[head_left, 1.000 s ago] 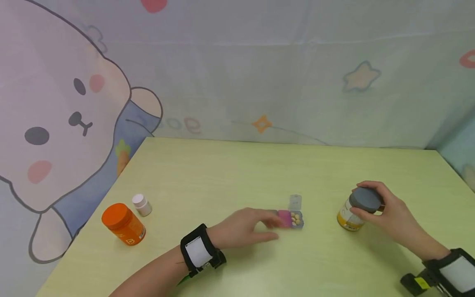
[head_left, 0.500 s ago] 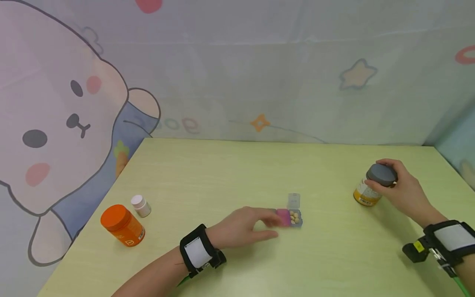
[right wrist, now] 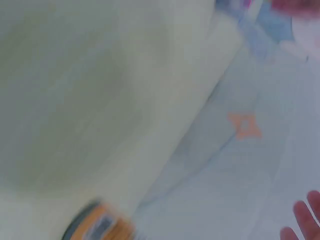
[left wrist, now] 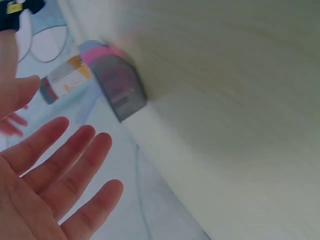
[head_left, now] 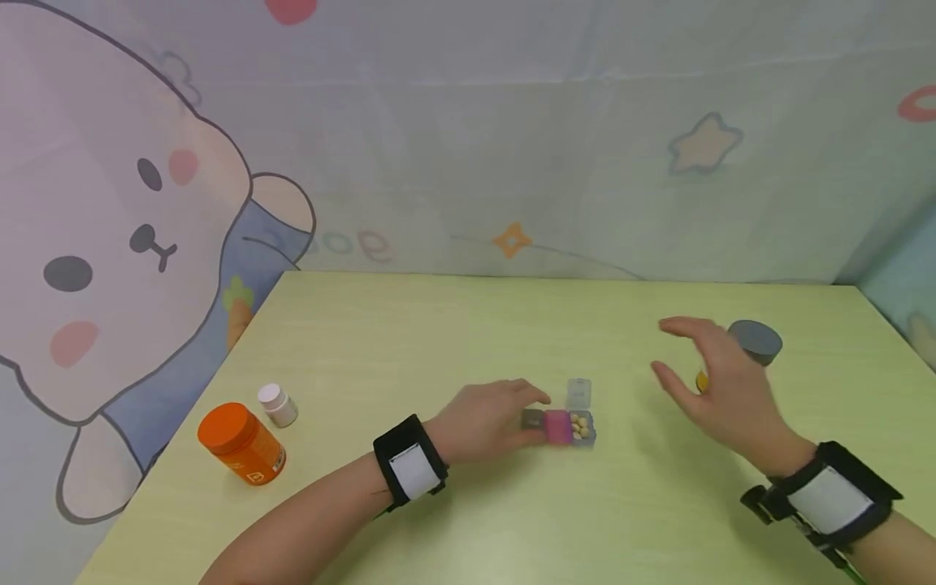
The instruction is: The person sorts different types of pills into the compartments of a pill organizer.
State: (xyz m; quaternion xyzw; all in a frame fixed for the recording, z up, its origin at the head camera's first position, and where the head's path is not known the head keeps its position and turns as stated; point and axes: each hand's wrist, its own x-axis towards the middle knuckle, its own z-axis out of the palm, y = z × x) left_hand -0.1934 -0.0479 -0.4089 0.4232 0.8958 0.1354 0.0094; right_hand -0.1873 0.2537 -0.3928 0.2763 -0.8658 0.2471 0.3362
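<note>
A small pill box lies mid-table. Its pink and dark grey compartments are closed, while the one at the right end has its clear lid raised and pale pills inside. My left hand is at the grey left end, thumb and fingers spread on either side of it. In the left wrist view its fingers are extended and apart from the pill box. My right hand is spread and holds nothing. Behind it stands a grey-lidded jar, partly hidden by the hand.
An orange jar with an orange lid stands at the table's left, beside a small white bottle. A printed cloth hangs behind the table's back edge. Both wrists wear black straps with cameras.
My right hand carried the grey-lidded jar back and to the right, let go of it, and has moved left. My left hand shifted slightly back, uncovering the grey compartment.
</note>
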